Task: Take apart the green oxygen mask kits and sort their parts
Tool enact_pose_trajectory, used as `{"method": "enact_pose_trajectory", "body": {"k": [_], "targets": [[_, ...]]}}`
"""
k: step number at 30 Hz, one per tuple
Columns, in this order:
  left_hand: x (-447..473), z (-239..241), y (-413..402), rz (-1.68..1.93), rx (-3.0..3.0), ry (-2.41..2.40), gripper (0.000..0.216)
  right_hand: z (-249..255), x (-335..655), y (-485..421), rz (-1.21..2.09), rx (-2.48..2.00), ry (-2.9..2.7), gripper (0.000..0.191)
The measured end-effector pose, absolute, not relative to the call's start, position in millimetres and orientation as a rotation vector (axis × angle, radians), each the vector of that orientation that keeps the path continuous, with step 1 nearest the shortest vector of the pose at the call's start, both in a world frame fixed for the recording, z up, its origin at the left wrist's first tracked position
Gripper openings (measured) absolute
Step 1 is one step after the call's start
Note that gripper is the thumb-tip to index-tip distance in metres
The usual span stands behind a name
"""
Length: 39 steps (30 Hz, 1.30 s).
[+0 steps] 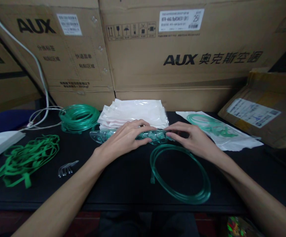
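At the centre of the frame we have clear green plastic pieces (158, 136) in a row before white packets (138, 112). Our left hand (127, 134) arches over them, thumb apart from fingers; our right hand (194, 140) meets their right end, thumb near forefinger, but we cannot tell whether either pinches. Below, right of centre, lies a tubing coil (194, 198).
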<state>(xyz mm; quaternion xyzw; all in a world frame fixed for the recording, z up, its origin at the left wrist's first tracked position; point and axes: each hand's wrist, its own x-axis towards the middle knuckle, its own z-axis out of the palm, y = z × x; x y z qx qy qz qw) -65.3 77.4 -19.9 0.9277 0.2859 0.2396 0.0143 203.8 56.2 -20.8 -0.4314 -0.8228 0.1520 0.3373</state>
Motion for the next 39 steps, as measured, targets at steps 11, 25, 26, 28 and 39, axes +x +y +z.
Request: {"method": "enact_pose_trajectory", "body": {"k": [11,25,26,28,39], "targets": [[-65,0,46,1.116,2.769,0.936,0.011,-16,235,38,0.175,-1.261,-1.99,0.028],[-86,-33,-33,0.469,2.678,0.88,0.025,-55,233,6,0.264,-1.283,-2.13,0.02],[-85,-33,-31,0.466,2.697,0.873,0.025,-55,230,5,0.26,-1.283,-2.125,0.02],[-82,-30,-30,0.451,2.73,0.869,0.024,-53,226,2,0.254,-1.289,-2.114,0.019],[-85,-30,-45,0.384,2.83,0.86,0.024,-52,222,-8,0.158,-1.392,-1.997,0.025]]}}
